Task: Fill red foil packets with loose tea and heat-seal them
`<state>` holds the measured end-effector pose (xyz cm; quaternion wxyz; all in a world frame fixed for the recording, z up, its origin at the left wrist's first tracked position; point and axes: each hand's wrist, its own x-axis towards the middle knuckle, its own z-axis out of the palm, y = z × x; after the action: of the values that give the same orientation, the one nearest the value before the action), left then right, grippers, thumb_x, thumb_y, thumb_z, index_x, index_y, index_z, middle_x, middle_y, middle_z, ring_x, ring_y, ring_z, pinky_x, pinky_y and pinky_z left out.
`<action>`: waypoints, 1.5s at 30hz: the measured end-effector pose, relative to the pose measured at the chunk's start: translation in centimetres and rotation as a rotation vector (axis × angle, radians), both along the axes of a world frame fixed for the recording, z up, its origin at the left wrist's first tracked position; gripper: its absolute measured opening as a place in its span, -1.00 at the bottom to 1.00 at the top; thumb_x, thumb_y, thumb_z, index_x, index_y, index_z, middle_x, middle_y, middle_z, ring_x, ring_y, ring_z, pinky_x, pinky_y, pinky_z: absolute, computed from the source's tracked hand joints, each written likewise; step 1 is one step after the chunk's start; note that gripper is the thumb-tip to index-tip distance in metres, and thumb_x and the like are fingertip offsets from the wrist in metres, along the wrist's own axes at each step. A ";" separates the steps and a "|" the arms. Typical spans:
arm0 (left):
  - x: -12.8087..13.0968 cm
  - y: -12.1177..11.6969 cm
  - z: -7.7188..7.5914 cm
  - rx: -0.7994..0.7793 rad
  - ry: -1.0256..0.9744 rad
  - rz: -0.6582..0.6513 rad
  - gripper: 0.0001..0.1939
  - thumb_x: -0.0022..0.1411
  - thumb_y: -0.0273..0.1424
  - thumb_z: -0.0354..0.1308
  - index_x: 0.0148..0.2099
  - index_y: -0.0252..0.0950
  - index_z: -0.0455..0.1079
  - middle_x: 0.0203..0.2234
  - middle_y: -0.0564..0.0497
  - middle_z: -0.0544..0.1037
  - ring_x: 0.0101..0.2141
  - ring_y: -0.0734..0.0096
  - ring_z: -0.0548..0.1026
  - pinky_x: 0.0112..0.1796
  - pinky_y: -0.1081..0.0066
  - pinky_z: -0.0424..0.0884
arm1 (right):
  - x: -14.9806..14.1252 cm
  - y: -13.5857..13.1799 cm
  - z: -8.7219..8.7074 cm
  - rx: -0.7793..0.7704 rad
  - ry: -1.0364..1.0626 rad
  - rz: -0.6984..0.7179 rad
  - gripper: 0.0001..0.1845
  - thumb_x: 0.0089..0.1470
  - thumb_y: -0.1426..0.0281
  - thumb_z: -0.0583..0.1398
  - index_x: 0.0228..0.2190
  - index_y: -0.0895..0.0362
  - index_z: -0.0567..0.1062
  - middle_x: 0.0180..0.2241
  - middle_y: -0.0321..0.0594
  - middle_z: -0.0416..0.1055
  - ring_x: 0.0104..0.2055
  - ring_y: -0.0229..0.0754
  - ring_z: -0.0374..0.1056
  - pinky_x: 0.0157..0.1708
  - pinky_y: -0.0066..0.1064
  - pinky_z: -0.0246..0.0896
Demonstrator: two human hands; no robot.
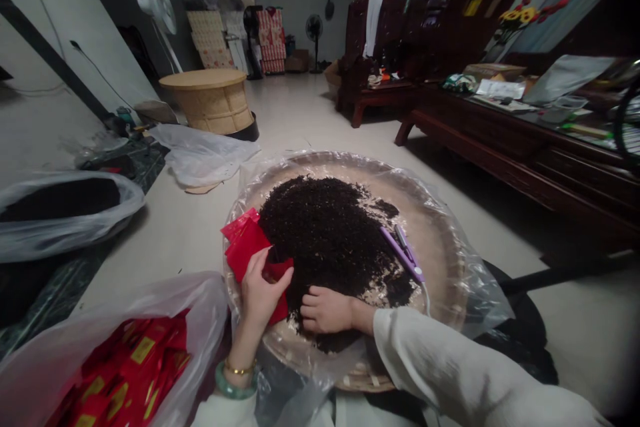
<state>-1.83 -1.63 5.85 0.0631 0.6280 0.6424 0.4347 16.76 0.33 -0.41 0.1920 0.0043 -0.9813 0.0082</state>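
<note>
My left hand pinches a red pouch by its top, with the pouch's mouth gaping between thumb and fingers. More red pouches lie flat beneath and behind it, on the left rim of a round woven tray lined with clear plastic. A heap of dark, loose, dried leaves, like tea, covers much of the tray. At the near edge of this heap, my right hand rests with curled fingers; its palm is hidden. A purple handheld sealer with a cord lies on the heap's right side.
At lower left, a plastic bag holds many red and gold packets. Another bag of dark leaves sits behind it. A dark wooden table stands right; a round bamboo drum and fans are farther back.
</note>
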 end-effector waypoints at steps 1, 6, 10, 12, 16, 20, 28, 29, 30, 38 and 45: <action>0.2 0.0 0.0 0.011 0.008 -0.008 -0.55 0.09 -0.25 0.22 -0.02 -0.38 0.36 -0.15 -0.08 0.44 -0.14 0.35 0.43 -0.08 0.35 0.38 | 0.2 0.2 0.3 0.011 0.048 -0.027 -0.81 0.12 0.43 0.16 -0.53 0.17 0.36 -0.49 -0.25 0.24 -0.36 -0.18 0.04 -0.35 -0.30 -0.15; 1.4 0.2 0.1 0.055 0.043 -0.083 -0.56 0.07 -0.32 0.24 -0.01 -0.37 0.34 -0.16 -0.07 0.44 -0.13 0.38 0.44 -0.08 0.40 0.39 | 1.6 1.5 3.0 -0.043 0.374 -0.356 -0.66 0.13 0.24 0.18 -0.56 0.19 0.31 -0.53 -0.25 0.23 -0.42 -0.21 0.04 -0.42 -0.34 -0.13; 2.6 0.1 -0.1 0.034 0.011 -0.153 -0.52 0.06 -0.34 0.25 0.04 -0.35 0.32 -0.14 -0.08 0.41 -0.13 0.39 0.43 -0.15 0.45 0.42 | 2.6 2.5 4.7 -0.683 0.809 -0.775 -0.65 0.18 0.23 0.14 -0.52 0.21 0.36 -0.48 -0.24 0.30 -0.40 -0.30 0.20 -0.40 -0.45 0.06; 3.3 0.1 -0.4 0.009 -0.005 -0.171 -0.50 0.05 -0.33 0.25 0.05 -0.35 0.32 -0.17 -0.08 0.40 -0.21 0.42 0.44 -0.27 0.49 0.44 | 2.8 3.1 5.9 -1.136 1.100 -1.016 -0.61 0.19 0.19 0.10 -0.54 0.21 0.36 -0.51 -0.24 0.31 -0.43 -0.30 0.24 -0.38 -0.46 0.12; 4.4 0.1 -0.8 0.009 0.020 -0.180 -0.49 0.03 -0.34 0.26 0.05 -0.34 0.33 -0.22 -0.06 0.38 -0.26 0.43 0.43 -0.28 0.48 0.44 | 2.7 3.9 9.5 -2.071 1.612 -1.055 -0.64 0.24 0.16 0.01 -0.44 0.17 0.31 -0.46 -0.28 0.38 -0.46 -0.23 0.33 -0.39 -0.36 0.23; 5.2 0.4 -0.8 0.016 0.053 -0.170 -0.49 0.03 -0.34 0.26 0.06 -0.35 0.34 -0.24 -0.06 0.38 -0.25 0.40 0.43 -0.20 0.42 0.43 | 2.0 4.0 12.1 -2.263 1.696 -0.776 -0.59 0.28 0.17 -0.12 -0.39 0.17 0.32 -0.43 -0.20 0.42 -0.32 -0.16 0.41 -0.23 -0.26 0.30; 6.1 1.0 -0.7 -0.106 -0.022 -0.164 -0.43 0.02 -0.34 0.25 0.10 -0.39 0.33 -0.24 -0.08 0.37 -0.22 0.36 0.40 -0.17 0.37 0.41 | 1.0 3.0 11.3 -1.762 1.055 -0.488 -0.15 0.09 -0.23 -0.20 -0.02 0.18 0.37 0.03 -0.01 0.32 0.16 -0.06 0.18 0.21 -0.15 -0.05; 6.1 1.0 -0.8 -0.117 -0.028 -0.170 -0.42 0.01 -0.35 0.25 0.11 -0.39 0.33 -0.24 -0.08 0.36 -0.22 0.37 0.40 -0.17 0.38 0.41 | 1.0 3.0 11.4 -1.724 0.987 -0.460 -0.12 0.11 -0.22 -0.25 0.05 0.18 0.33 0.08 -0.02 0.28 0.21 -0.08 0.12 0.25 -0.15 -0.13; 6.1 1.0 -0.8 -0.123 -0.033 -0.175 -0.42 0.01 -0.36 0.25 0.11 -0.39 0.33 -0.24 -0.08 0.36 -0.23 0.37 0.40 -0.17 0.38 0.41 | 1.1 3.1 11.5 -1.707 0.939 -0.427 -0.11 0.13 -0.20 -0.29 0.10 0.17 0.29 0.12 -0.03 0.23 0.24 -0.10 0.07 0.26 -0.15 -0.18; 5.8 0.9 -1.6 -0.124 -0.052 -0.119 -0.35 0.00 -0.32 0.24 0.15 -0.40 0.27 -0.22 -0.10 0.33 -0.23 0.34 0.40 -0.20 0.35 0.42 | 2.8 2.6 10.5 -1.150 0.717 -0.734 -0.49 0.10 0.04 0.11 -0.10 0.17 0.45 -0.05 -0.01 0.33 0.02 -0.07 0.26 -0.01 -0.19 0.21; 5.6 0.9 -1.6 -0.161 -0.063 -0.144 -0.16 -0.06 -0.30 0.31 0.24 -0.41 0.12 -0.16 -0.16 0.42 -0.14 0.22 0.37 -0.09 0.21 0.34 | 2.6 2.1 9.5 -0.784 0.463 -0.679 -0.85 0.11 0.48 0.15 -0.31 0.17 0.53 -0.37 -0.18 0.38 -0.36 -0.30 0.33 -0.34 -0.49 0.23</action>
<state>3.77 -0.77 4.21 0.1644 0.6517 0.6260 0.3954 19.39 2.44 9.13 0.3814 -0.3816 -0.7833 0.3088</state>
